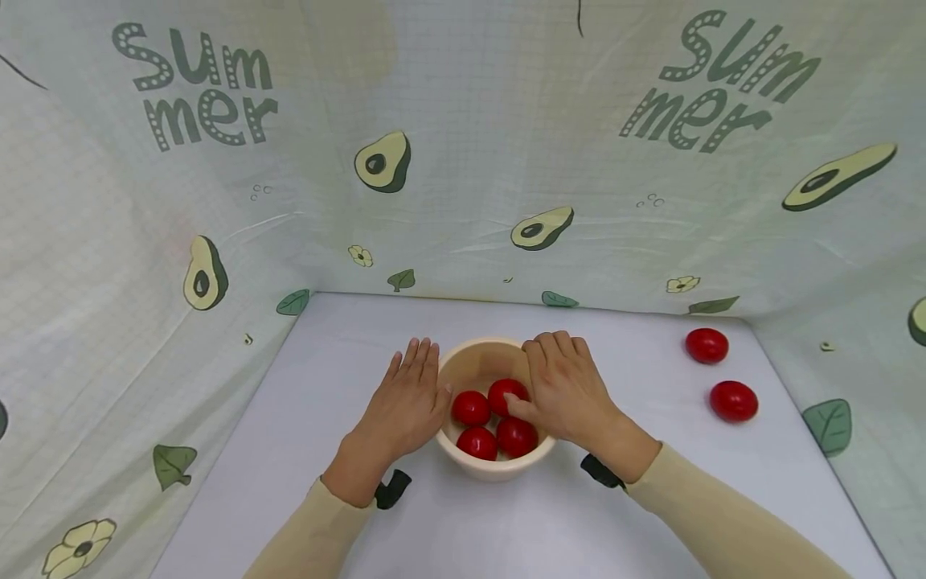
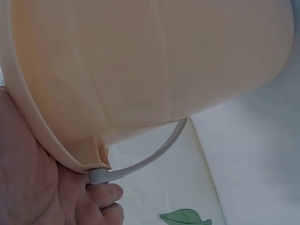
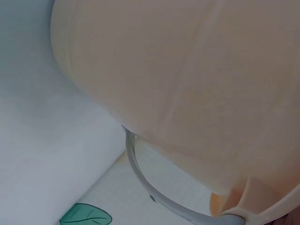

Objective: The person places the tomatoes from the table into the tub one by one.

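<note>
A cream plastic bucket [image 1: 495, 468] stands on the white table with several glossy red balls [image 1: 477, 443] inside. My left hand [image 1: 407, 406] lies along the bucket's left side, fingers straight and thumb over the rim. In the left wrist view, its palm meets the rim beside the joint of the grey handle [image 2: 154, 157]. On the other side my right hand [image 1: 567, 386] grips the rim, its thumb inside above the balls and its fingers bent over the edge. The right wrist view is mostly bucket wall [image 3: 178, 84], with the handle [image 3: 161, 197] hanging behind.
Two more red balls lie at the table's right, one farther back [image 1: 706, 346] and one nearer [image 1: 734, 401]. A pale cloth [image 1: 463, 104] printed with avocados and lettering rises behind the table [image 1: 304, 482] and along its sides.
</note>
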`<action>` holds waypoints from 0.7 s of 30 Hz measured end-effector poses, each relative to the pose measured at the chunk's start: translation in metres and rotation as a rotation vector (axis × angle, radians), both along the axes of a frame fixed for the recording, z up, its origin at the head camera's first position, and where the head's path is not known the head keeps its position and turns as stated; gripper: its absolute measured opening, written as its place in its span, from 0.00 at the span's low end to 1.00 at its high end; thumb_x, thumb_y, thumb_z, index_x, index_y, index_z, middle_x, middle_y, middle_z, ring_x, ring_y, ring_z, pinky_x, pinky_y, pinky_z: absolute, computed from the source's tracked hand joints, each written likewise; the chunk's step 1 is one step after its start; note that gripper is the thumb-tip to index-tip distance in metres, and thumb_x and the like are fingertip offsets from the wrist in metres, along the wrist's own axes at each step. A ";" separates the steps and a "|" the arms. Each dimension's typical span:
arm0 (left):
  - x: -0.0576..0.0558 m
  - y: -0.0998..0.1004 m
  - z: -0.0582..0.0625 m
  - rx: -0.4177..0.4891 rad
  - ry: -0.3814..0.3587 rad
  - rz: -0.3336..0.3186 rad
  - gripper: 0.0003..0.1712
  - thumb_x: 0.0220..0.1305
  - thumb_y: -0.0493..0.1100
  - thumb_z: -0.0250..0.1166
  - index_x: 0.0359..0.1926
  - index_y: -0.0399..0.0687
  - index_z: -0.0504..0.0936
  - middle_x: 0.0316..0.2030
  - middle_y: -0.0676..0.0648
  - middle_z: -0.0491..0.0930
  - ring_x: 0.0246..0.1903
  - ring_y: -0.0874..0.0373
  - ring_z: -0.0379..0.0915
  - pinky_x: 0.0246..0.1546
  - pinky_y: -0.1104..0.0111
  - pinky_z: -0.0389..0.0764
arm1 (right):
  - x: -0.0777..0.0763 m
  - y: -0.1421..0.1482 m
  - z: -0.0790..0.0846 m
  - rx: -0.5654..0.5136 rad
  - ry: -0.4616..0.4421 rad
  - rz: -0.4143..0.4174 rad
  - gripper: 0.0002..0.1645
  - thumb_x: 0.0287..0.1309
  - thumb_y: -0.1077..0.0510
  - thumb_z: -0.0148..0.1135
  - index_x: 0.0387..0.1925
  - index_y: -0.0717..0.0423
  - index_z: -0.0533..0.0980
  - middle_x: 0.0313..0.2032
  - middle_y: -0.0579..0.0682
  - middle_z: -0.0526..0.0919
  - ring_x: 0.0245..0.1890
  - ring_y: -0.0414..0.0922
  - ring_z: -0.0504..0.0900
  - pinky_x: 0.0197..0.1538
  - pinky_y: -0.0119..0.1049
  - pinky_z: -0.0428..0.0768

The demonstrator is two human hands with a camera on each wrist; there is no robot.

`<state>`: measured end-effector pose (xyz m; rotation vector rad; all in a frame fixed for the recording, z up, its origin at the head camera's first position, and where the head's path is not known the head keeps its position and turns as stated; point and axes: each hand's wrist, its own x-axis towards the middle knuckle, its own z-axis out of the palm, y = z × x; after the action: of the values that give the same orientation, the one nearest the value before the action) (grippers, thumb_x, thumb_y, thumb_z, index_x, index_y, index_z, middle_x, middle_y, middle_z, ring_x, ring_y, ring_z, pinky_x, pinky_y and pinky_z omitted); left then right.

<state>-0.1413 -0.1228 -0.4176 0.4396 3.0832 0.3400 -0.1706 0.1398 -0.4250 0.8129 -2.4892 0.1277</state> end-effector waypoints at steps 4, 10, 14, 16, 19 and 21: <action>0.000 -0.001 -0.002 0.009 0.008 -0.005 0.41 0.82 0.56 0.47 0.81 0.33 0.55 0.82 0.35 0.54 0.83 0.40 0.44 0.83 0.47 0.48 | 0.001 0.002 0.001 -0.006 -0.001 -0.008 0.39 0.55 0.33 0.68 0.48 0.65 0.76 0.42 0.59 0.79 0.44 0.57 0.75 0.45 0.52 0.73; 0.000 -0.001 -0.003 0.026 0.010 -0.015 0.40 0.82 0.55 0.46 0.81 0.32 0.55 0.81 0.34 0.55 0.83 0.40 0.44 0.83 0.47 0.49 | -0.002 0.026 0.000 -0.085 0.047 -0.007 0.40 0.58 0.35 0.66 0.55 0.66 0.76 0.49 0.63 0.80 0.50 0.61 0.76 0.50 0.57 0.75; 0.001 -0.001 -0.003 0.037 0.001 -0.012 0.40 0.82 0.55 0.48 0.81 0.32 0.55 0.81 0.34 0.55 0.83 0.40 0.44 0.83 0.47 0.49 | -0.008 0.057 -0.008 -0.135 0.098 -0.049 0.43 0.64 0.32 0.56 0.57 0.69 0.74 0.49 0.65 0.79 0.49 0.63 0.75 0.49 0.59 0.73; 0.001 -0.001 -0.003 0.043 -0.001 -0.010 0.40 0.82 0.55 0.49 0.81 0.32 0.55 0.82 0.34 0.55 0.83 0.40 0.44 0.83 0.47 0.49 | -0.011 0.076 -0.015 -0.142 0.127 -0.086 0.46 0.68 0.29 0.50 0.56 0.71 0.74 0.49 0.67 0.78 0.48 0.65 0.75 0.48 0.60 0.72; 0.000 -0.001 -0.003 0.047 -0.002 -0.008 0.40 0.82 0.55 0.49 0.81 0.32 0.55 0.82 0.34 0.55 0.83 0.40 0.44 0.83 0.47 0.49 | -0.015 0.107 -0.029 -0.127 0.162 -0.152 0.50 0.71 0.27 0.42 0.55 0.74 0.74 0.47 0.70 0.79 0.47 0.67 0.75 0.46 0.62 0.73; 0.000 -0.001 -0.004 0.053 -0.001 -0.009 0.40 0.82 0.55 0.49 0.81 0.32 0.56 0.81 0.34 0.55 0.83 0.40 0.44 0.83 0.47 0.49 | -0.016 0.128 -0.038 -0.110 0.166 -0.198 0.51 0.70 0.27 0.41 0.55 0.76 0.74 0.47 0.72 0.78 0.47 0.69 0.75 0.46 0.64 0.73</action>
<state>-0.1411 -0.1239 -0.4215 0.4539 3.0766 0.4219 -0.1868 0.2677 -0.4633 0.5070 -2.3660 0.1214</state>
